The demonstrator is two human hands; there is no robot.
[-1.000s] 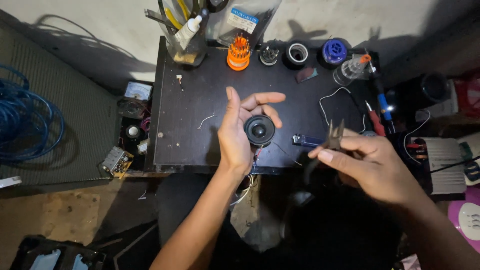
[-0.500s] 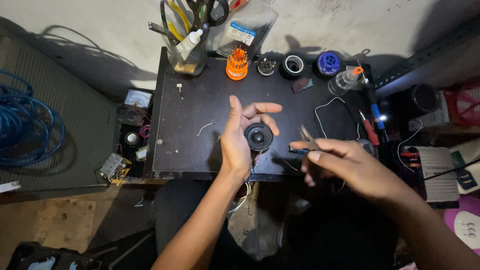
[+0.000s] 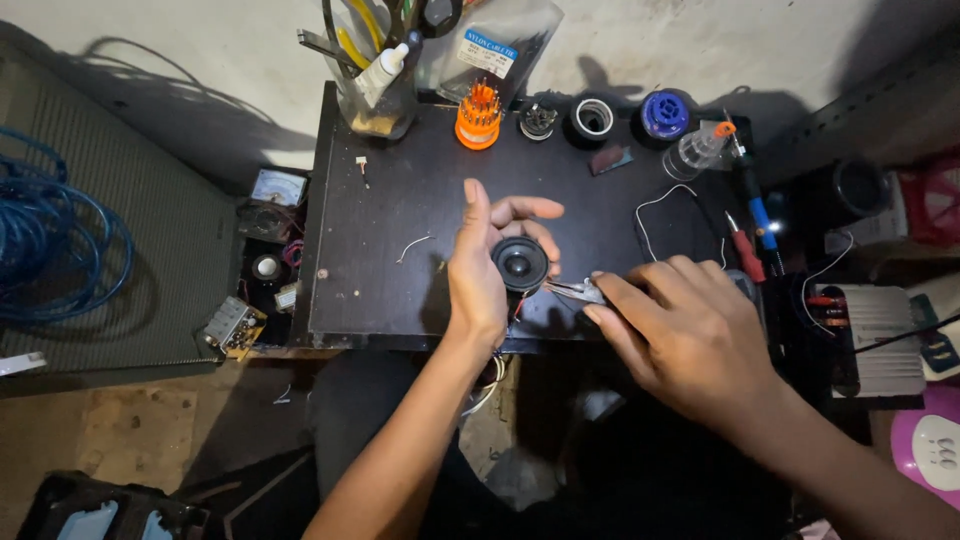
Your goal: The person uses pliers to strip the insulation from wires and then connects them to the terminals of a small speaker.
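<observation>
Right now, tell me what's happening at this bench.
A person works over a dark worktop. The left hand holds a small round black speaker upright, cone facing the camera. The right hand brings slim metal pliers to the speaker's lower edge. Tape rolls and an orange screwdriver set stand behind.

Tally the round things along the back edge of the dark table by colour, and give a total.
Orange screwdriver-bit holder: 1
Black tape roll: 1
Blue spool: 1
Dark metal round part: 1
Total: 4
</observation>
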